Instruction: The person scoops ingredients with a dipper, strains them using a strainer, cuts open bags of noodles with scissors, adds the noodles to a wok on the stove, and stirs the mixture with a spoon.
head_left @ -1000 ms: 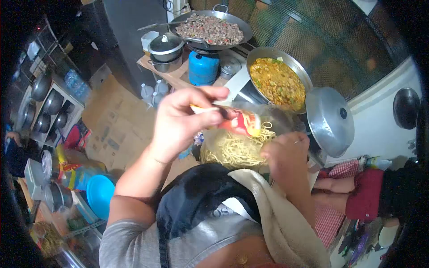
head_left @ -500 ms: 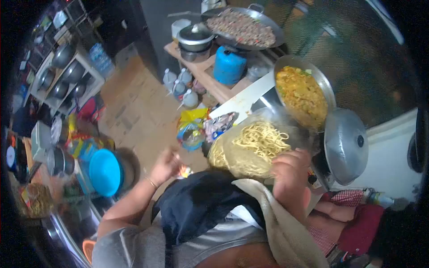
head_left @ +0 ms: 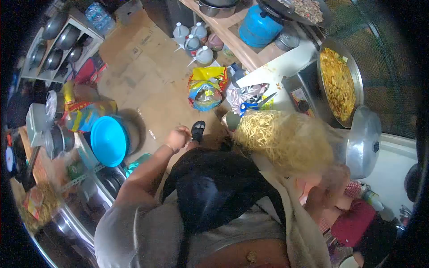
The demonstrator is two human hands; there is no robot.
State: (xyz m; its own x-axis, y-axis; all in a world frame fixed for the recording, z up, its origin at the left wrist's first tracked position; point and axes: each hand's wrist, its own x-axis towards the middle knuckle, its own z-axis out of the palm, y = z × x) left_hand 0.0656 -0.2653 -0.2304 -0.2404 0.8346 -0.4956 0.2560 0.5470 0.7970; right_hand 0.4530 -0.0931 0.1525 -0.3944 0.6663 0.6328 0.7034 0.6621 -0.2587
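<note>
Noodles [head_left: 257, 127] bunched in left end of clear bag [head_left: 308, 140], just in front of apron [head_left: 214, 190], near counter [head_left: 277, 62] edge. Resting or held up: too blurred to say. Long axis slanting from packed end at upper left down to cloudy, smeared end at lower right, so pointing straight at right hand [head_left: 333, 181]. Right hand clearly nearer, at that lower end, overlapping film in view. Motion blur there; clamped on film or merely against it, impossible to judge. Left hand [head_left: 179, 137] well apart, off beyond packed end, low over floor [head_left: 136, 80]. Fingers curled in, nothing plainly visible between them; grip empty or not, no way to be sure. Scissors [head_left: 249, 107] with blue handles just above packed end, beside crumpled plastic. Stew pan [head_left: 340, 85] farther up and right, lid [head_left: 364, 145] leaning below it.

Versus half a second ago: view swung lower, more floor and a shoe [head_left: 198, 129] now showing. Bag slewed, noodles now left of blur instead of mid-bag. Right hand lower and more smeared. Small bright packet no longer seen at left fingers; pale scrap [head_left: 151, 134] now visible left of hand, on floor or mid-air, unclear.
</note>
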